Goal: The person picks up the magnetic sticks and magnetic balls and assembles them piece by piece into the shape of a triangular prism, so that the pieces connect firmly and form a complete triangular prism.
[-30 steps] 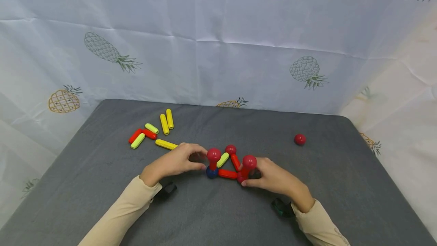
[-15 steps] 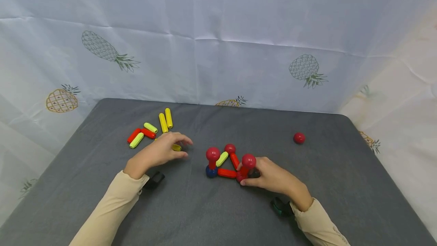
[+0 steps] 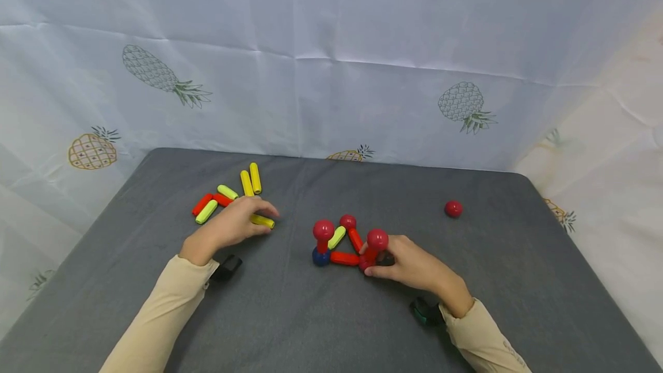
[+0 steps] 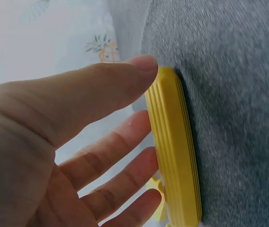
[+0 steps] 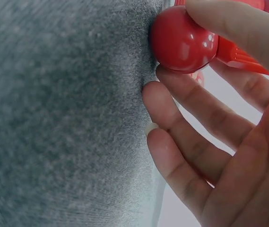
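Observation:
My left hand [image 3: 235, 224] is at a yellow rod [image 3: 262, 221] lying on the grey table. In the left wrist view, thumb tip and fingertips are right at the ridged yellow rod [image 4: 174, 151], fingers loosely bent. My right hand [image 3: 409, 261] holds the lower red ball [image 5: 184, 40] of a construction-toy frame, thumb on one side and fingers on the other. The frame joins red rods [image 3: 344, 258], a light-green rod [image 3: 336, 238], a blue ball [image 3: 321, 257] and a far red ball [image 3: 348, 221]. Two upright red rods carry red balls [image 3: 323, 229] on top.
Left of the frame lie loose red rods [image 3: 202, 204], light-green rods [image 3: 206, 212] and yellow rods [image 3: 255, 178]. A single red ball [image 3: 453, 209] sits at the right. A white pineapple-print cloth [image 3: 321, 102] hangs behind the table.
My left hand has left the frame's blue-ball side and moved left to the yellow rod. My right hand stays at the red ball, the frame nearly unmoved.

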The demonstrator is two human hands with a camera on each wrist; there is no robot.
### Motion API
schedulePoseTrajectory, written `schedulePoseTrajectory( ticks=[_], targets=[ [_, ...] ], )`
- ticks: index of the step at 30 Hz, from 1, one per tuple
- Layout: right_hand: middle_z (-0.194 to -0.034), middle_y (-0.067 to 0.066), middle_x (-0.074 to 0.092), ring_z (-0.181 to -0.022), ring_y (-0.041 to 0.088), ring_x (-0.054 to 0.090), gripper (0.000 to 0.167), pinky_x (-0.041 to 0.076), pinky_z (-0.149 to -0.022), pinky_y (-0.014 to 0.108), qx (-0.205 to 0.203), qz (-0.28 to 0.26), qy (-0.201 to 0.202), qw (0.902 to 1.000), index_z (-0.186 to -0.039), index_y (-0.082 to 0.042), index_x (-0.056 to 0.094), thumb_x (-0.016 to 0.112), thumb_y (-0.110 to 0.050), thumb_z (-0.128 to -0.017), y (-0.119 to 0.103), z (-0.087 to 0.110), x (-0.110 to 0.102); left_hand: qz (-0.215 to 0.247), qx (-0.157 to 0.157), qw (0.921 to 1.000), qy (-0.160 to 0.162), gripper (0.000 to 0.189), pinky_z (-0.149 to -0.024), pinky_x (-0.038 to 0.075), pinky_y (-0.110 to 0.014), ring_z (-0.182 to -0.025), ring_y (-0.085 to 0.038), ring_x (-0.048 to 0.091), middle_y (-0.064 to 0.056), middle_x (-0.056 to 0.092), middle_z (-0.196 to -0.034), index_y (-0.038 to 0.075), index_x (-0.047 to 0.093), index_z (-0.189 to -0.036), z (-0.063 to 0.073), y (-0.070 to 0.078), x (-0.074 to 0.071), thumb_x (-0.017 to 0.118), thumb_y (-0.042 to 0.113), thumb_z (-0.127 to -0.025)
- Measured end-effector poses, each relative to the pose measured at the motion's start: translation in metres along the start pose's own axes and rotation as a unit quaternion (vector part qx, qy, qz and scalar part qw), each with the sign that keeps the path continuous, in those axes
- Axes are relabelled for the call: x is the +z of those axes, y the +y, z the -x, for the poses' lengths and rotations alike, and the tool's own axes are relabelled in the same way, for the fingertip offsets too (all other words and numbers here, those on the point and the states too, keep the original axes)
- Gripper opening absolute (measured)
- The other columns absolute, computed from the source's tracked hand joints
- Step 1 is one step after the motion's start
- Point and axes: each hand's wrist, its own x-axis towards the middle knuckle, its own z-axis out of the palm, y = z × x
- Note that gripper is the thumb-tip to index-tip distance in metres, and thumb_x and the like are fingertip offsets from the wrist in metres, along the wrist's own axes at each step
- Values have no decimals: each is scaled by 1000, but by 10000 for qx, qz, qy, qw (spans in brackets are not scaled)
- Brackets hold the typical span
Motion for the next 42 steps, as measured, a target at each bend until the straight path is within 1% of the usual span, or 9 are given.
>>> schedulePoseTrajectory(
  ticks=[8, 10, 17, 21, 25, 30, 35, 38, 42],
  targets=[
    [-96, -6, 70, -81, 4, 63, 23, 55, -75, 26, 102, 67, 204, 9997, -108, -16, 68, 77, -22, -87, 2, -1, -1, 52, -226, 9997, -57, 26, -93, 53, -47, -107, -30, 64, -13, 71, -115, 4, 72, -112, 0, -6, -2, 75, 4, -86],
    [-95, -6, 70, -81, 4, 63, 23, 55, -75, 25, 185, 126, 263, 9994, -108, -15, 68, 77, -22, -87, 2, -1, -1, 28, -219, 9997, -65, 26, -91, 53, -46, -106, -29, 64, -12, 71, -114, 4, 72, -112, 0, -8, -2, 74, 3, -86],
    [-94, -2, 70, -80, 6, 62, 25, 53, -73, 26, 364, 240, 494, 9978, -108, -12, 67, 77, -23, -87, 5, 1, -2, -347, -269, 9990, -74, 29, -88, 54, -44, -107, -30, 65, -11, 71, -114, 8, 74, -112, 1, -10, -1, 72, -3, -85],
    [-95, 0, 71, -81, 7, 63, 27, 54, -73, 25, 447, 225, 583, 9970, -108, -12, 65, 77, -24, -87, 5, 1, -1, -356, -188, 9992, -63, 27, -89, 54, -44, -105, -28, 67, -9, 73, -112, 8, 74, -111, 1, -8, -1, 72, -2, -86],
    [-96, 0, 71, -80, 7, 64, 28, 54, -73, 25, 520, 180, 568, 9969, -109, -11, 64, 77, -24, -87, 6, 1, -1, -241, -88, 9996, -121, 26, -91, 54, -44, -106, -27, 67, -9, 73, -113, 7, 74, -112, 2, -5, 0, 72, 0, -87],
    [-98, 1, 70, -80, 7, 64, 29, 54, -74, 25, 536, 156, 543, 9970, -110, -11, 63, 77, -23, -87, 6, 0, 0, 17, -55, 9997, -241, 28, -95, 53, -45, -109, -27, 66, -11, 72, -117, 5, 71, -117, 2, 0, 1, 71, 3, -89],
    [-98, 1, 70, -80, 7, 63, 29, 54, -73, 24, 573, 201, 540, 9967, -109, -11, 62, 77, -23, -87, 6, 0, -1, 208, 105, 9991, -341, 27, -95, 53, -46, -108, -27, 67, -11, 71, -116, 4, 71, -116, 2, 6, 3, 71, 4, -89],
    [-96, 1, 70, -79, 6, 62, 29, 53, -72, 25, 562, 233, 548, 9966, -109, -11, 61, 77, -23, -87, 6, 0, -1, 278, 221, 9986, -395, 26, -93, 54, -45, -103, -24, 67, -9, 71, -113, 6, 71, -114, 1, 9, 4, 72, 5, -89],
    [-97, 0, 70, -80, 6, 62, 29, 53, -73, 25, 549, 211, 543, 9968, -109, -11, 62, 77, -24, -87, 7, 1, -1, 449, 285, 9971, -548, 24, -83, 54, -36, -91, -16, 63, -3, 69, -102, 8, 69, -114, 0, 14, 5, 71, 8, -90]
  ],
)
